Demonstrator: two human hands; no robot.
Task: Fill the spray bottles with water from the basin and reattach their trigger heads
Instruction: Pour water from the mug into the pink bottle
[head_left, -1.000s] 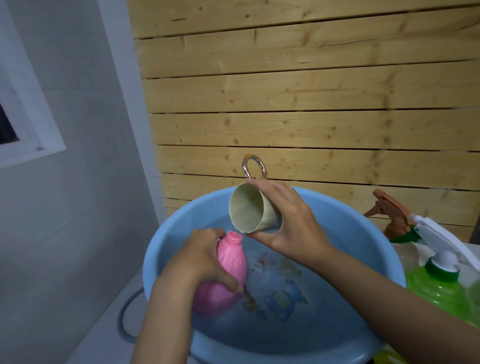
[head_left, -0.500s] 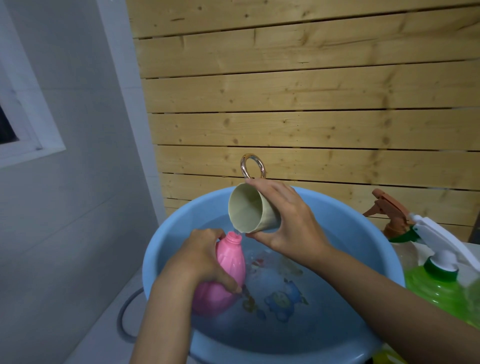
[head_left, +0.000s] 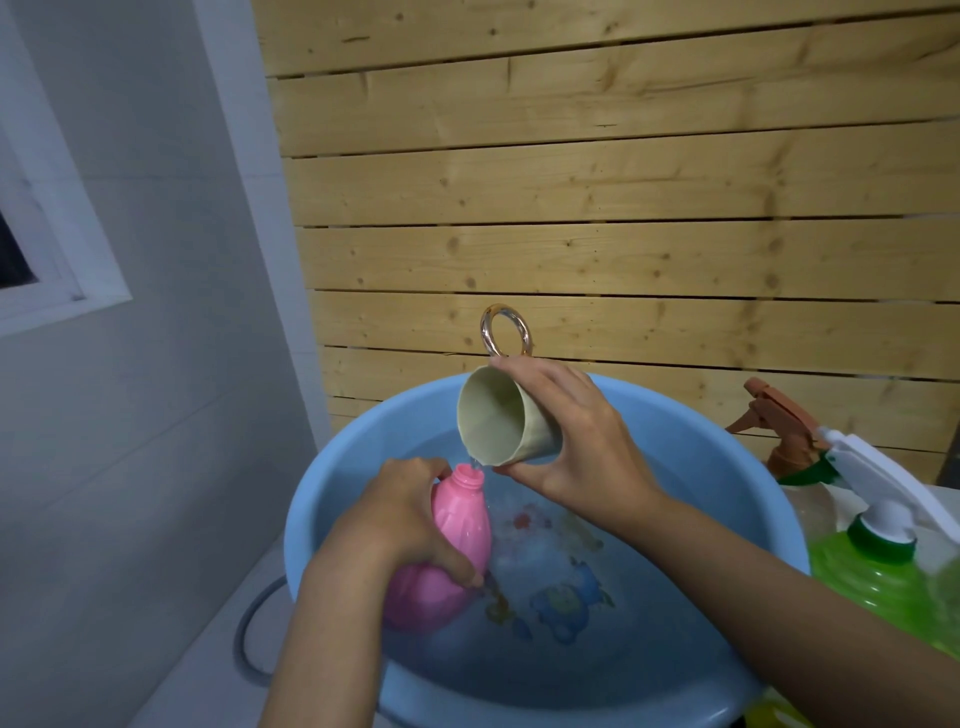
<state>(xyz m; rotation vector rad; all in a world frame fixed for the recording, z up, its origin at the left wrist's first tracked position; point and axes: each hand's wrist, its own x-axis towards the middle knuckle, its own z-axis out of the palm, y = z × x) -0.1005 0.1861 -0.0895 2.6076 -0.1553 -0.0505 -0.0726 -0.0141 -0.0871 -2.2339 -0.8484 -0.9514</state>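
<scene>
Worked over the blue basin, water-filled and taking up the lower centre of the frame, with a green bottle and a brown-triggered bottle, both capped, at the right edge. Gripped the pink bottle in the left hand, fingers curled round its body, headless and tilted above the water at lower centre-left, and clasped the beige cup in the right hand just above its neck. Tipped the cup lower than half a second before, restarting a thin stream into the neck; judged the filling unfinished and recapping yet to come.
</scene>
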